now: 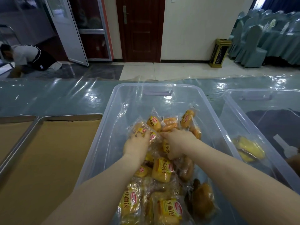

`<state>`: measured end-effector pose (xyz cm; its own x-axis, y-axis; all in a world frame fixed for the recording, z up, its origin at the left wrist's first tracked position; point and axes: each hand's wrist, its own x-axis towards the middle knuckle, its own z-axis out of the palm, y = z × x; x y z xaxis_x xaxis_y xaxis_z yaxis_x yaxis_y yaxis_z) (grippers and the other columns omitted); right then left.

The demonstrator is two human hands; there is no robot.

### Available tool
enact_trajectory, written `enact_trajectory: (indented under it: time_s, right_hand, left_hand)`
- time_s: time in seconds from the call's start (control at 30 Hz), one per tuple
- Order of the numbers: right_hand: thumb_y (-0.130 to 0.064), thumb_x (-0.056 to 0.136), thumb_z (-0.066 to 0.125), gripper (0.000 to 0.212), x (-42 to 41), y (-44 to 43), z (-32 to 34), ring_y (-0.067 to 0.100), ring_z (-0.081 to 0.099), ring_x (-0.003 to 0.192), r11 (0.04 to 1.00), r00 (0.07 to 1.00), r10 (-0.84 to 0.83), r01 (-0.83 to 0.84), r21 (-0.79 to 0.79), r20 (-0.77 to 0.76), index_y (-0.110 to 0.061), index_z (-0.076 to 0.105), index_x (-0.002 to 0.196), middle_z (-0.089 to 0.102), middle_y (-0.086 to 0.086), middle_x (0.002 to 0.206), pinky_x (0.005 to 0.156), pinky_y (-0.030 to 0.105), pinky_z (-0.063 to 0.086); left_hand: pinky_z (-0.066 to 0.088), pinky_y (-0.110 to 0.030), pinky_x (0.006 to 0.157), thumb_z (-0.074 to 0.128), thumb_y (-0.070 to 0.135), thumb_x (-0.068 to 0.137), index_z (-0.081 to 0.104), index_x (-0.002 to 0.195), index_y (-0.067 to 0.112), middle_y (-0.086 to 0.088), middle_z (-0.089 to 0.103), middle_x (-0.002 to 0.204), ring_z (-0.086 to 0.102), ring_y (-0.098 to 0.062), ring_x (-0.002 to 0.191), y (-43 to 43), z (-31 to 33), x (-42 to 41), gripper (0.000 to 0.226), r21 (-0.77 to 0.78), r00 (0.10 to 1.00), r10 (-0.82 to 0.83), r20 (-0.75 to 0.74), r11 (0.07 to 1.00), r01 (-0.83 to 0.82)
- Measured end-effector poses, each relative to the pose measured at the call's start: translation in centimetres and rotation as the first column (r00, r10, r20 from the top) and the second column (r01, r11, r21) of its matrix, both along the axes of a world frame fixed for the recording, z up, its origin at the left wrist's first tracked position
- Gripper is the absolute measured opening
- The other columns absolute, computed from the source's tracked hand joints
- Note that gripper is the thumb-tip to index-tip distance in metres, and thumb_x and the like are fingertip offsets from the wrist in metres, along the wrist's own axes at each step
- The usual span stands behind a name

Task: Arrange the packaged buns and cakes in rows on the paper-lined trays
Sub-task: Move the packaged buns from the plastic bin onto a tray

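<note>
A clear plastic bin (112,114) in front of me holds several packaged buns (162,169) with yellow labels. Both my hands reach into the pile. My left hand (136,144) lies on a bun pack (141,127) with its fingers curled over it. My right hand (176,142) grips another wrapped bun (165,147) from above. Two paper-lined metal trays stand to the left: a near tray (48,151) and a second tray (11,133) at the frame's edge, both bare of packs.
A second clear bin (233,101) on the right holds packaged yellow cakes (248,148). The table is covered with shiny plastic sheeting (56,96). A person crouches on the floor at far left (30,57). Covered chairs (259,41) stand at back right.
</note>
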<state>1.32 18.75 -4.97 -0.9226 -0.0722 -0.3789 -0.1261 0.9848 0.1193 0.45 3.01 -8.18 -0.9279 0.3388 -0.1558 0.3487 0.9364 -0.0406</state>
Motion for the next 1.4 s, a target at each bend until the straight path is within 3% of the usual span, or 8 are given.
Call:
enact_trajectory:
  time_s: [0.1, 0.33, 0.5, 0.57, 0.8, 0.93, 1.07, 1.4]
  right_hand:
    - [-0.042, 0.066, 0.072, 0.078, 0.0, 0.1, 0.7, 0.029, 0.059, 0.090, 1.000, 0.992, 0.019, -0.018, 0.007, -0.124, -0.031, 0.039, 0.136, 0.056, 0.004, 0.115, 0.056, 0.034, 0.044]
    - [-0.039, 0.069, 0.070, 0.102, -0.2, 0.3, 1.8, 0.031, 0.060, 0.100, 0.978, 0.948, -0.097, 0.034, -0.206, -0.305, -0.040, 0.003, 0.146, 0.042, 0.004, 0.140, 0.055, 0.033, 0.045]
    - [-0.050, 0.073, 0.066, 0.086, -0.1, 0.6, 3.5, 0.034, 0.051, 0.111, 0.964, 0.897, -0.147, 0.036, -0.263, -0.416, -0.044, 0.012, 0.139, 0.049, 0.000, 0.123, 0.063, 0.037, 0.049]
    - [-0.052, 0.076, 0.065, 0.083, 0.1, 0.6, 4.5, 0.036, 0.044, 0.121, 0.974, 0.855, -0.124, 0.007, -0.226, -0.505, -0.044, 0.012, 0.139, 0.046, 0.000, 0.127, 0.061, 0.036, 0.044]
    - [-0.048, 0.077, 0.068, 0.087, 1.7, -1.6, 9.9, 0.033, 0.050, 0.118, 0.971, 0.727, -0.039, -0.135, -0.198, -0.685, -0.045, 0.010, 0.142, 0.033, 0.002, 0.147, 0.074, 0.042, 0.052]
    - [-0.051, 0.074, 0.070, 0.090, 3.0, -5.5, 13.5, 0.033, 0.048, 0.123, 0.959, 0.673, -0.005, -0.207, -0.194, -0.740, -0.047, 0.010, 0.141, 0.033, 0.003, 0.148, 0.082, 0.046, 0.052]
    - [-0.052, 0.071, 0.071, 0.089, 3.9, -10.9, 15.8, 0.032, 0.053, 0.117, 0.939, 0.635, 0.058, -0.296, -0.173, -0.771, -0.046, 0.015, 0.140, 0.039, 0.002, 0.144, 0.077, 0.042, 0.052]
    - [-0.051, 0.069, 0.072, 0.092, 4.1, -32.7, 15.1, 0.029, 0.051, 0.118, 0.841, 0.650, 0.241, -0.510, -0.179, -0.721, -0.050, 0.014, 0.140, 0.036, -0.003, 0.145, 0.082, 0.044, 0.052]
  left_hand:
    - [0.046, -0.040, 0.087, 0.054, 0.018, 0.091, 0.011, 0.148, 0.021, -0.014, 0.040, 0.140, 0.036, -0.034, 0.126, 0.0, 0.9, -0.2, 0.072, 0.112, 0.997, 0.029, -0.073, 0.993, -0.021]
    - [0.035, -0.028, 0.069, 0.052, 0.006, 0.088, 0.016, 0.146, 0.028, -0.007, 0.047, 0.119, 0.040, -0.025, 0.113, 0.3, 3.0, -0.9, 0.072, 0.322, 0.949, 0.038, -0.312, 0.944, 0.068]
    - [0.041, -0.031, 0.079, 0.051, 0.004, 0.085, 0.022, 0.145, 0.032, -0.006, 0.046, 0.119, 0.036, -0.024, 0.114, -0.1, 5.1, -1.1, 0.072, 0.416, 0.929, 0.048, -0.367, 0.902, 0.118]
    - [0.040, -0.031, 0.078, 0.049, 0.003, 0.085, 0.024, 0.145, 0.033, -0.006, 0.046, 0.120, 0.036, -0.023, 0.115, -0.5, 6.5, -1.3, 0.072, 0.451, 0.917, 0.047, -0.397, 0.880, 0.150]
    - [0.047, -0.035, 0.080, 0.058, -0.002, 0.079, 0.035, 0.144, 0.025, -0.009, 0.050, 0.121, 0.039, -0.026, 0.117, -4.7, 12.9, 0.4, 0.074, 0.423, 0.808, -0.007, -0.590, 0.849, 0.316]
    - [0.049, -0.034, 0.072, 0.062, -0.001, 0.080, 0.040, 0.141, 0.027, -0.008, 0.052, 0.119, 0.040, -0.024, 0.114, -8.6, 15.9, 2.4, 0.071, 0.466, 0.757, 0.075, -0.649, 0.825, 0.319]
    - [0.046, -0.032, 0.077, 0.063, 0.000, 0.081, 0.042, 0.140, 0.025, -0.009, 0.052, 0.117, 0.042, -0.025, 0.113, -14.0, 17.3, 4.4, 0.068, 0.492, 0.706, 0.150, -0.692, 0.814, 0.309]
    - [0.046, -0.032, 0.075, 0.066, 0.000, 0.074, 0.043, 0.139, 0.025, -0.009, 0.053, 0.114, 0.045, -0.026, 0.106, -35.4, 14.6, 9.3, 0.073, 0.571, 0.666, 0.351, -0.659, 0.809, 0.138]
